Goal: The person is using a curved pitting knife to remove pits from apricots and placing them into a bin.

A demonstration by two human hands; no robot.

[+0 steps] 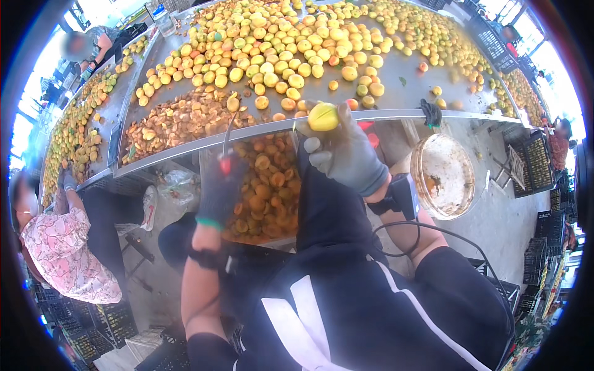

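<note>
My left hand [220, 190], in a dark glove with a green cuff, grips a small knife [226, 148] with a red handle. Its thin curved blade points up past the table's metal edge. In the grey-gloved fingers of my right hand [350, 155] sits a yellow-green apricot [323, 116], with a dark slit line across its top. Below and between the hands, a container of apricot halves [267, 190] stands under the table edge. Behind the knife, a heap of brown apricot pits [185, 116] lies on the metal table [394, 92].
Whole apricots [287, 46] are piled farther back. A dark glove [431, 113] hangs over the metal rim. A stained white bucket [443, 176] stands at right. At left, a person in a pink patterned top [69, 255] reaches to the fruit. Black crates [533, 162] line the right side.
</note>
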